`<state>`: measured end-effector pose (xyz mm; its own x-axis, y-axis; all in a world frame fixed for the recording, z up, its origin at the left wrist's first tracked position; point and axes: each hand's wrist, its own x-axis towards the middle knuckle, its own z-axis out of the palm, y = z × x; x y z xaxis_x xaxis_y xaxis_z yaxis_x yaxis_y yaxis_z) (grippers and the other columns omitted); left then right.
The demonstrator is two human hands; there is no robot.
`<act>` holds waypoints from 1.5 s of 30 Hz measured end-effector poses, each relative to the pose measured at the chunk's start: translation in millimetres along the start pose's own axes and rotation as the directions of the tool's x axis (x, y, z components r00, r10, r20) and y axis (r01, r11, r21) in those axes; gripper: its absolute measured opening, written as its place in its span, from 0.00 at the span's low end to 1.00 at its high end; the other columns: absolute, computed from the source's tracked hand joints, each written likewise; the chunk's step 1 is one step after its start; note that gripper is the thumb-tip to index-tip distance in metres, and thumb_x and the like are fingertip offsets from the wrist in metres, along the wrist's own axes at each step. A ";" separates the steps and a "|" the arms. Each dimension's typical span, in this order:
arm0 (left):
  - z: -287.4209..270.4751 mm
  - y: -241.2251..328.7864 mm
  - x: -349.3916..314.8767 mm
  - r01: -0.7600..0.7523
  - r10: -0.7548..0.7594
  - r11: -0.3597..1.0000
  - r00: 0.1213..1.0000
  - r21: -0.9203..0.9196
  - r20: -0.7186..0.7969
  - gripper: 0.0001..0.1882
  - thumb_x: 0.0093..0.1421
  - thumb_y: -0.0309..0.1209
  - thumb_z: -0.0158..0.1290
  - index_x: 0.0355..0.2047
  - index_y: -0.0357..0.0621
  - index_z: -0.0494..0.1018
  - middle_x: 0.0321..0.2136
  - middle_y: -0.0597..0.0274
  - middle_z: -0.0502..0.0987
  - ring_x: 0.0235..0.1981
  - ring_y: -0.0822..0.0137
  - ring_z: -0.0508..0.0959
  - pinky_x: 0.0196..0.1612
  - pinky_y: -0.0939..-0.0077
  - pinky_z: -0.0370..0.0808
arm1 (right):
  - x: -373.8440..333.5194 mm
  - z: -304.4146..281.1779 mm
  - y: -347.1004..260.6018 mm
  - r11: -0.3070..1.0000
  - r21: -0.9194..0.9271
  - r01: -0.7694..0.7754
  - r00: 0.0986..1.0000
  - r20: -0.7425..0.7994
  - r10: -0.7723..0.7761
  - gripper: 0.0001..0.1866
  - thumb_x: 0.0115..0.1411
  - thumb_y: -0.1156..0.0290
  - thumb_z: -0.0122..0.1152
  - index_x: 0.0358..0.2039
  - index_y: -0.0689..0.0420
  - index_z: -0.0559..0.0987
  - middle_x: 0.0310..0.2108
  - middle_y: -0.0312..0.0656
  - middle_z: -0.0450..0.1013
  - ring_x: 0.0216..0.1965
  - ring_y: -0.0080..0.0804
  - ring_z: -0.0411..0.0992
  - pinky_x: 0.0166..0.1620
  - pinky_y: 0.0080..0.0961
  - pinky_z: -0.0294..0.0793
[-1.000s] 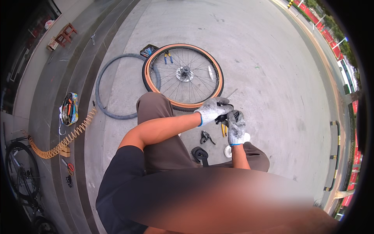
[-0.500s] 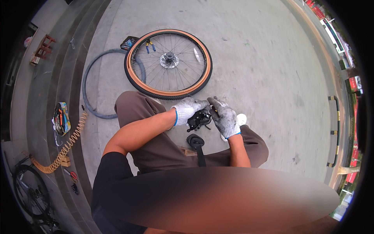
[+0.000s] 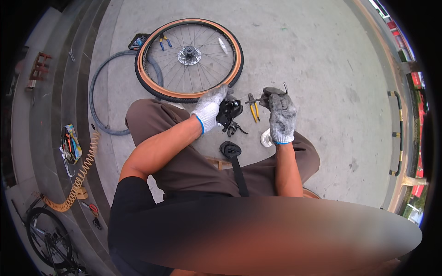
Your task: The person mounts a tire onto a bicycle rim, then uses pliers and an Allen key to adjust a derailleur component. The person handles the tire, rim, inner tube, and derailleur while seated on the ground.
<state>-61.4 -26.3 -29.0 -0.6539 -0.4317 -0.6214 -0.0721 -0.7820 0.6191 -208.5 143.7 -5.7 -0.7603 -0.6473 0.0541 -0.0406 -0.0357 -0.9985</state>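
Note:
Both of my hands wear white work gloves with grey palms. My left hand (image 3: pixel 212 106) is closed around a black bicycle component (image 3: pixel 229 112) with a shiny bolt on it; its exact kind is unclear. To its right, my right hand (image 3: pixel 280 115) grips an L-shaped hex key (image 3: pixel 286 88), whose bent end sticks up past the fingers while its long arm points toward the component. Pliers with yellow handles (image 3: pixel 254 112) lie on the ground between my hands. Just below the component is a small black lever-like part (image 3: pixel 235 129).
Beyond my hands a tan-walled bicycle wheel (image 3: pixel 239 69) lies flat, overlapping an inner tube (image 3: pixel 93 87). Blue-handled pliers (image 3: pixel 165 42) show through its spokes. Leftward are steps with a coiled air hose (image 3: pixel 82 175), a tool pouch (image 3: pixel 71 144) and a bicycle (image 3: pixel 48 234).
My hands have moved apart, the right one to the right with the hex key now plainly visible. The yellow pliers have come into sight between them. The whole view has shifted slightly.

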 end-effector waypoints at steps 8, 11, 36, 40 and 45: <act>2.1 -3.2 0.5 0.007 -0.004 0.996 0.999 0.091 -0.033 0.19 0.75 0.49 0.50 0.51 0.48 0.77 0.36 0.62 0.81 0.31 0.70 0.83 0.30 0.71 0.83 | -7.7 18.1 -0.1 0.954 0.300 -0.028 0.989 -0.128 0.070 0.12 0.71 0.73 0.60 0.50 0.63 0.71 0.41 0.51 0.80 0.37 0.36 0.83 0.41 0.31 0.88; 2.9 -2.0 -0.3 0.008 -0.006 0.995 1.000 0.096 -0.018 0.20 0.75 0.49 0.50 0.51 0.47 0.76 0.37 0.61 0.80 0.33 0.69 0.84 0.31 0.70 0.83 | -6.2 16.8 -0.7 0.962 0.267 -0.060 0.985 -0.139 0.100 0.11 0.70 0.74 0.61 0.48 0.63 0.72 0.41 0.51 0.80 0.37 0.36 0.83 0.40 0.31 0.88; 0.8 -13.0 1.5 -0.046 0.046 0.999 0.999 0.021 0.004 0.22 0.75 0.49 0.49 0.50 0.42 0.76 0.42 0.56 0.82 0.39 0.66 0.85 0.41 0.67 0.85 | 0.1 17.0 19.0 0.779 0.584 -0.226 0.936 -0.092 0.341 0.15 0.67 0.78 0.64 0.53 0.56 0.76 0.43 0.43 0.78 0.44 0.34 0.79 0.50 0.39 0.84; 0.4 -13.6 3.3 -0.009 0.009 1.000 1.000 -0.010 0.003 0.22 0.75 0.49 0.49 0.51 0.42 0.75 0.42 0.57 0.82 0.41 0.65 0.85 0.42 0.66 0.85 | 0.6 22.3 25.9 0.596 0.792 -0.134 0.970 -0.017 0.241 0.11 0.67 0.78 0.65 0.49 0.54 0.79 0.44 0.42 0.79 0.47 0.35 0.78 0.57 0.45 0.80; -0.5 -17.5 8.2 -0.083 0.084 0.996 0.996 0.016 -0.026 0.22 0.76 0.49 0.48 0.52 0.42 0.74 0.46 0.58 0.80 0.42 0.66 0.84 0.42 0.67 0.85 | -1.2 23.9 15.2 0.834 0.537 -0.129 0.984 -0.037 0.176 0.14 0.67 0.78 0.65 0.52 0.60 0.77 0.45 0.45 0.78 0.45 0.34 0.79 0.52 0.36 0.84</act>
<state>-65.2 -16.4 -45.1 -0.6375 -0.5073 -0.5798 -0.0297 -0.7358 0.6765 -192.8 125.8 -20.8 -0.7788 -0.6151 -0.1224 0.4123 -0.3550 -0.8391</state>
